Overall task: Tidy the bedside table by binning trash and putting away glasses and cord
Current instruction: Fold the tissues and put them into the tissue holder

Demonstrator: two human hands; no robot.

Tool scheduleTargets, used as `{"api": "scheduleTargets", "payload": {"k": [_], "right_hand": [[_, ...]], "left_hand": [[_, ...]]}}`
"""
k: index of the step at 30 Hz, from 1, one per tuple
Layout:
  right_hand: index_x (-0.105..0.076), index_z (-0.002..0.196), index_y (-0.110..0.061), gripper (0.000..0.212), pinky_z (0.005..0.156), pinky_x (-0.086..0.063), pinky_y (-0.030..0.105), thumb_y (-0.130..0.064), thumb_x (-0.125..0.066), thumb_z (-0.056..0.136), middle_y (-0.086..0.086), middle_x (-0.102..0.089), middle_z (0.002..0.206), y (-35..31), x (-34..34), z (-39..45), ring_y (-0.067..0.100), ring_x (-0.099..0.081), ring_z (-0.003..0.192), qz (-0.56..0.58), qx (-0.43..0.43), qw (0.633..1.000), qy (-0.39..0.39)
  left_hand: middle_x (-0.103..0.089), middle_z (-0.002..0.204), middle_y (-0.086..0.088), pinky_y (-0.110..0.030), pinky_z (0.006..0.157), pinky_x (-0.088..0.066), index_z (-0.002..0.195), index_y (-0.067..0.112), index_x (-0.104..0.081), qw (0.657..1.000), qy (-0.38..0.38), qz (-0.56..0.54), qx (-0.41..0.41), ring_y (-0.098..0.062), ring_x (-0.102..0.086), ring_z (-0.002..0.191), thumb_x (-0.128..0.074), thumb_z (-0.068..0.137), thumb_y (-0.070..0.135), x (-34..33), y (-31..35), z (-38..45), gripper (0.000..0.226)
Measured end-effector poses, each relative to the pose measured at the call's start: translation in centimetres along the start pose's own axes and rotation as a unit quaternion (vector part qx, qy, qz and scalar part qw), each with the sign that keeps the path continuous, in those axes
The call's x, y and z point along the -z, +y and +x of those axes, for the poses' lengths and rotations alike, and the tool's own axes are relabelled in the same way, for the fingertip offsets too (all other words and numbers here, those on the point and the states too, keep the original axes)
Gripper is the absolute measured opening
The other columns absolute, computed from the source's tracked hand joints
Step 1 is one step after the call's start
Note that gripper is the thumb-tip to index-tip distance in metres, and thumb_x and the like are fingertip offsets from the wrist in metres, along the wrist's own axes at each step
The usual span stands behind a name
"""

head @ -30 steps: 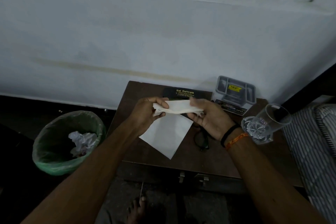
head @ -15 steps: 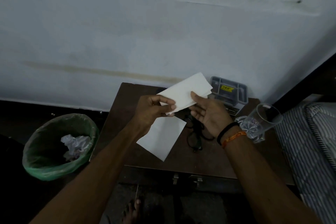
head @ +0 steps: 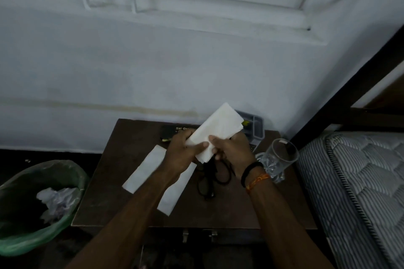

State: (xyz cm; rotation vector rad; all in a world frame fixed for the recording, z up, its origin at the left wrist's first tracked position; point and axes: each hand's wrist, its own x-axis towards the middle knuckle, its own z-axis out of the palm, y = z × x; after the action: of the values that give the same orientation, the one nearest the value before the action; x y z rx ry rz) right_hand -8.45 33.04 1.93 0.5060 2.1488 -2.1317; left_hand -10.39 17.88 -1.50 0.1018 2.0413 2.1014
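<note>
Both hands have closed in on the white folded paper point(head: 215, 130) since a moment ago: the left hand point(head: 182, 155) grips its near end, the right hand point(head: 231, 150) pinches beside it, above the worktop point(head: 105, 183). Black glasses point(head: 206, 183) lie beneath; a second sheet point(head: 145, 170) stays flat.

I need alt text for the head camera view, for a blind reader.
Both hands, left hand and right hand, hold a folded white tissue above a brown bedside table with eyeglasses and a drinking glass; a green-lined bin stands left.
</note>
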Motion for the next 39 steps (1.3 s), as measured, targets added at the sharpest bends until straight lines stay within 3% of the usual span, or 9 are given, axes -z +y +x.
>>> {"api": "scheduleTargets", "payload": {"k": [3,7,11,16,21,24,29,36,39], "right_hand": [[-0.063,0.099,0.004,0.018,0.052,-0.055,0.028,0.005,-0.070,0.083,0.022,-0.066,0.082,-1.0,1.5,0.6,0.020,-0.061,0.059,-0.069,-0.030,0.997,-0.020],[-0.060,0.099,0.005,0.024,0.060,-0.060,0.038,0.003,-0.075,0.080,0.022,-0.069,0.085,-4.0,4.3,2.4,0.026,-0.067,0.063,-0.116,-0.057,0.992,-0.005],[-0.059,0.098,0.002,0.033,0.075,-0.060,0.049,0.000,-0.080,0.073,0.024,-0.073,0.091,-8.1,9.3,6.8,0.035,-0.074,0.078,-0.169,-0.024,0.983,0.071],[-0.053,0.118,0.009,0.056,0.078,-0.060,0.051,0.001,-0.083,0.072,0.026,-0.072,0.088,-9.8,12.8,10.3,0.037,-0.074,0.075,-0.176,-0.027,0.979,0.099],[-0.062,0.112,0.007,0.048,0.077,-0.060,0.050,0.000,-0.084,0.070,0.025,-0.072,0.089,-8.4,12.9,11.5,0.037,-0.074,0.080,-0.227,-0.016,0.968,0.101],[-0.061,0.109,-0.003,0.077,0.073,-0.062,0.047,-0.026,-0.088,0.040,0.017,-0.073,0.091,-7.0,13.6,13.7,0.033,-0.073,0.079,-0.303,-0.001,0.947,0.106],[-0.057,0.093,-0.010,0.037,0.072,-0.062,0.044,-0.009,-0.081,0.064,0.013,-0.074,0.083,-8.1,11.2,11.6,0.029,-0.074,0.073,-0.382,0.022,0.917,0.113],[-0.069,0.095,0.000,0.032,0.072,-0.062,0.042,-0.016,-0.078,0.069,0.010,-0.074,0.079,-7.2,11.0,12.1,0.026,-0.072,0.072,-0.443,0.063,0.887,0.115],[-0.071,0.099,-0.003,0.038,0.076,-0.060,0.040,-0.032,-0.079,0.076,0.010,-0.074,0.087,-6.6,11.5,12.4,0.026,-0.071,0.081,-0.474,0.080,0.870,0.106]], "left_hand": [[-0.067,0.104,-0.018,-0.057,0.065,-0.058,0.107,0.003,-0.065,1.000,-0.008,0.021,0.003,-0.034,-0.067,0.095,-0.081,0.077,0.010,-1.1,0.2,0.4,0.035],[-0.069,0.096,-0.018,-0.030,0.057,-0.057,0.101,-0.001,-0.064,0.999,-0.036,0.015,0.015,-0.025,-0.070,0.082,-0.081,0.073,-0.001,-2.9,2.3,1.9,0.032],[-0.071,0.081,-0.011,-0.028,0.061,-0.057,0.090,0.000,-0.062,0.995,-0.072,0.070,-0.007,-0.018,-0.070,0.070,-0.078,0.071,-0.007,-4.7,4.2,6.3,0.026],[-0.054,0.114,-0.007,-0.040,0.089,-0.046,0.109,0.014,-0.057,0.901,-0.098,0.394,-0.154,-0.024,-0.049,0.106,-0.088,0.063,0.028,-5.8,3.8,11.8,0.056],[-0.052,0.134,-0.006,-0.049,0.099,-0.044,0.132,0.019,-0.045,0.853,-0.190,0.466,-0.137,-0.030,-0.049,0.122,-0.077,0.037,0.072,-7.5,2.0,14.8,0.114],[-0.052,0.134,-0.005,-0.052,0.098,-0.045,0.134,0.023,-0.041,0.853,-0.192,0.467,-0.135,-0.031,-0.050,0.121,-0.071,0.032,0.078,-7.7,0.6,15.9,0.120],[-0.050,0.124,-0.009,-0.051,0.091,-0.048,0.127,0.017,-0.045,0.852,-0.189,0.470,-0.132,-0.032,-0.049,0.111,-0.083,0.042,0.062,-7.8,0.4,15.4,0.104],[-0.059,0.121,-0.004,-0.047,0.091,-0.050,0.124,0.024,-0.052,0.879,-0.135,0.442,-0.119,-0.027,-0.054,0.111,-0.061,0.059,0.078,-8.0,0.9,14.8,0.085],[-0.070,0.103,-0.006,-0.043,0.081,-0.054,0.103,0.016,-0.066,0.897,-0.081,0.404,-0.162,-0.025,-0.064,0.094,-0.064,0.074,0.050,-8.1,1.9,15.4,0.045]]}}
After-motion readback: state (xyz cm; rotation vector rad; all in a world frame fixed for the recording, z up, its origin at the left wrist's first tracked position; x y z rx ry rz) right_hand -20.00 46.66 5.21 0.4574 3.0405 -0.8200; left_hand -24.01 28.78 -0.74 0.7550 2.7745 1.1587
